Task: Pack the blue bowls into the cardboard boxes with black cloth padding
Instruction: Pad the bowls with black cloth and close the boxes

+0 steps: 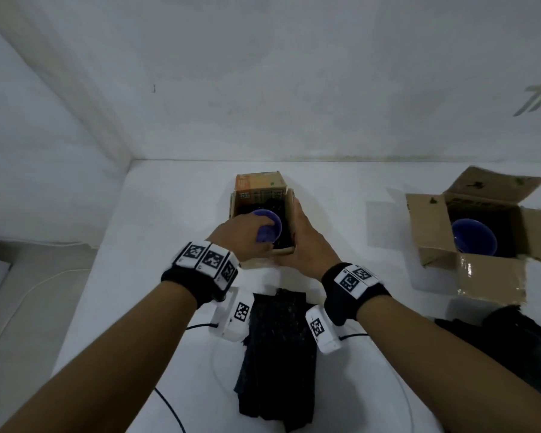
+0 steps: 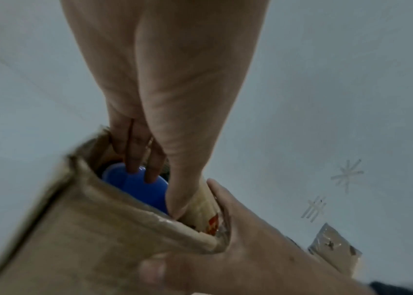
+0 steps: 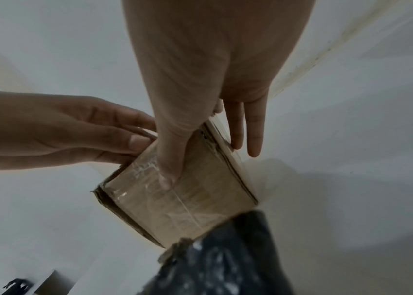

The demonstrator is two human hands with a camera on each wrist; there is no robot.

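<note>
A small open cardboard box lined with black cloth stands in the middle of the white table. My left hand grips a blue bowl tilted in the box's mouth. The left wrist view shows its fingers inside the bowl and its thumb down the outside. My right hand steadies the box: straight fingers lie along the right wall and the thumb presses the front face. A second blue bowl sits on black cloth in a larger open box at the right.
A folded black cloth lies on the table between my forearms, and more black cloth is heaped at the right near edge. Cables trail over the front of the table. White walls close the back and left.
</note>
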